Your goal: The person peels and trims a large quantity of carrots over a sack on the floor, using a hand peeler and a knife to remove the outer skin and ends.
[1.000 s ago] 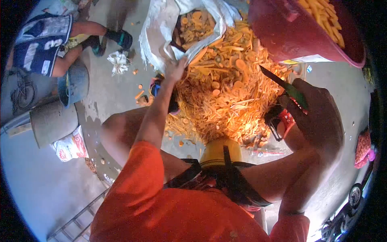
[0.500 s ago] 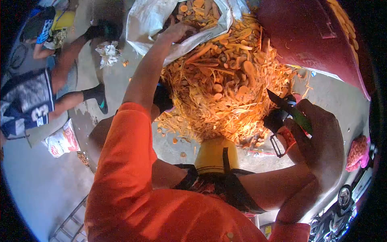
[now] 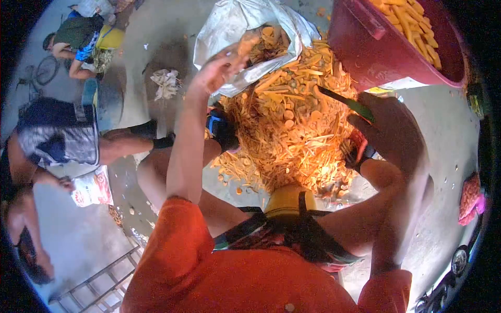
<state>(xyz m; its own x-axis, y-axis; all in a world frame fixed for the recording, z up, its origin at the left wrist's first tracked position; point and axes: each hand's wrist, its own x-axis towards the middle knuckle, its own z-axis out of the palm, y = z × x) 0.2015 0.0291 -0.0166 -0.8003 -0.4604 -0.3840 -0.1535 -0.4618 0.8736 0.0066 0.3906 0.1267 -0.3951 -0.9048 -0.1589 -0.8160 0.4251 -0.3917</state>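
Note:
My left hand (image 3: 222, 65) is at the near left edge of an open white sack (image 3: 237, 21), blurred, with an orange-brown root (image 3: 247, 44) at its fingers. Roots and scraps show inside the sack mouth. My right hand (image 3: 373, 117) grips the green handle of a knife (image 3: 347, 102), its dark blade pointing up and left over the pile. Between my legs and the sack lies a large heap of orange peelings and cut pieces (image 3: 292, 125). A yellow container (image 3: 289, 200) stands between my thighs.
A dark red tub (image 3: 360, 57) of peeled orange sticks (image 3: 409, 26) stands at upper right. One person (image 3: 62, 135) is at left, another (image 3: 78, 39) bends at upper left. A printed bag (image 3: 93, 188), a ladder (image 3: 99, 281) and a pink-red bundle (image 3: 469, 201) lie around.
My left hand has come out of the sack mouth with a root. My right hand and the knife have moved up and left. The person at left has shifted, and the view has turned.

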